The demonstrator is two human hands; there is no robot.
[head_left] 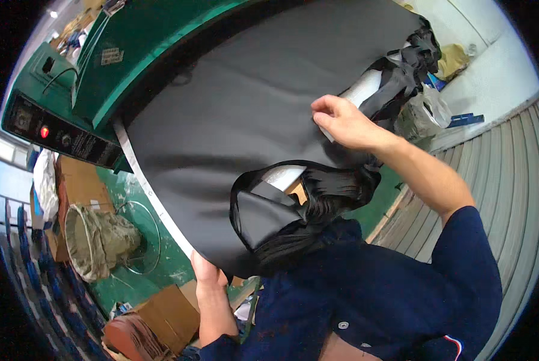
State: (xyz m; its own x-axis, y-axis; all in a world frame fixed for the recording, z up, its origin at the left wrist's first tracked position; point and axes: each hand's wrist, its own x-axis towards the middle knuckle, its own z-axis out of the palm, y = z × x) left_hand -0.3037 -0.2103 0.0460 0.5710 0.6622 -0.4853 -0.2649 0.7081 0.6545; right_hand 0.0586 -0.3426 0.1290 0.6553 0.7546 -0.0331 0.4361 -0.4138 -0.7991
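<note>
In a cluttered workshop with green-painted flooring, the big black sheet lay spread over the desk in front of the green machine, with a white measuring strip along its near-left edge and a bundle of black straps piled on its near end. To smooth it well, you needed, I judge, to keep the near edge taut and flat. Your left hand had its grip closed on that near edge, while your right hand pinched the sheet at its far right side, fingers curled, beside the white roll.
</note>
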